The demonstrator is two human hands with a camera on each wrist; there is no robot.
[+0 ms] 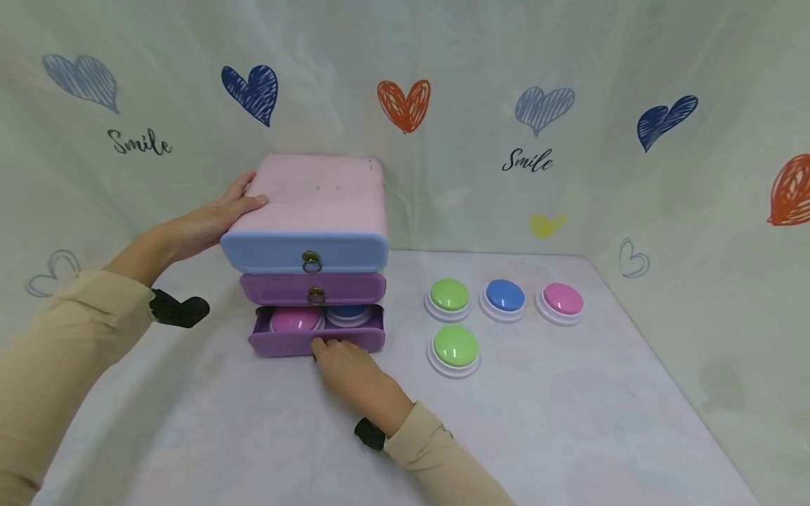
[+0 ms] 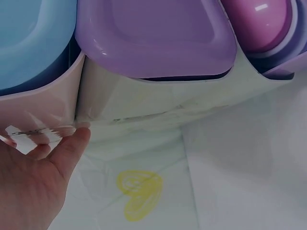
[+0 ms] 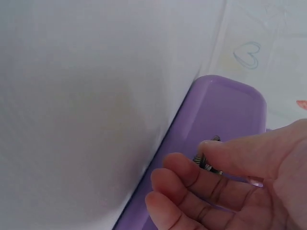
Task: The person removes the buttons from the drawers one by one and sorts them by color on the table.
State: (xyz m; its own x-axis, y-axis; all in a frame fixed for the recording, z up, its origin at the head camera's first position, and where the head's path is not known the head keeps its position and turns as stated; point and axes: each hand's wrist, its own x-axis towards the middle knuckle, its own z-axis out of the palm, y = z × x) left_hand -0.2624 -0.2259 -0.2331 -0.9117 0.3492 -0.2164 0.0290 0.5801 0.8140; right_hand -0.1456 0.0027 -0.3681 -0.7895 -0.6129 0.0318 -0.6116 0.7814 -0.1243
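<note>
Presently, the right hand's [image 1: 354,374] fingers pinch the bottom drawer [image 1: 281,344] ring [image 3: 203,164]; the left hand [image 1: 211,221], fingers spread, touches the cabinet [image 1: 323,193] toward the table's [image 1: 601,422] back edge. Off-centre force may cause jamming.

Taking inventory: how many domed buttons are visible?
6: near green, far green, blue and pink on the table; another pink, another blue in the open drawer. More may be hidden.

Left arm [image 1: 76,344] outstretched, right fingers [image 3: 180,165] curled
</note>
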